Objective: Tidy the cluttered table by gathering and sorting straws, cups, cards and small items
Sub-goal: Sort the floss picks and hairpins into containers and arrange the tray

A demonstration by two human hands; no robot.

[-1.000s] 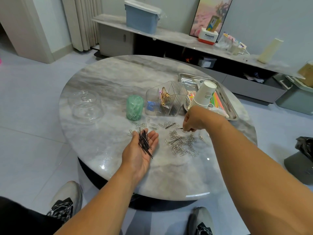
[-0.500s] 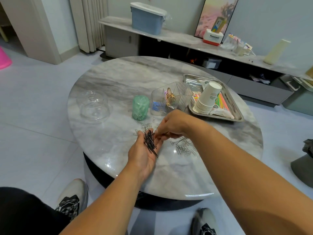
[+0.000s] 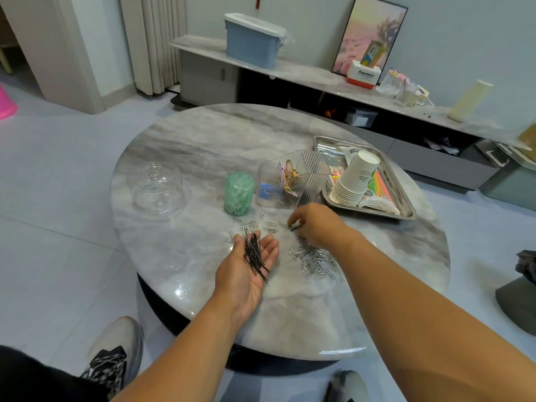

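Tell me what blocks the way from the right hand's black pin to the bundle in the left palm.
Nothing visible does. The right hand pinches one black pin; only bare table with a few loose paper clips lies between it and the open left hand carrying the pin bundle.

The worktop (image 3: 203, 146) is glossy grey marble; the tray (image 3: 406, 211) is shiny metal. Organiser (image 3: 301, 166) and dome lid (image 3: 158, 187) are clear ribbed and smooth plastic, the cups (image 3: 355, 181) matt paper, the clips (image 3: 319, 264) bright wire, the pins (image 3: 255, 256) black
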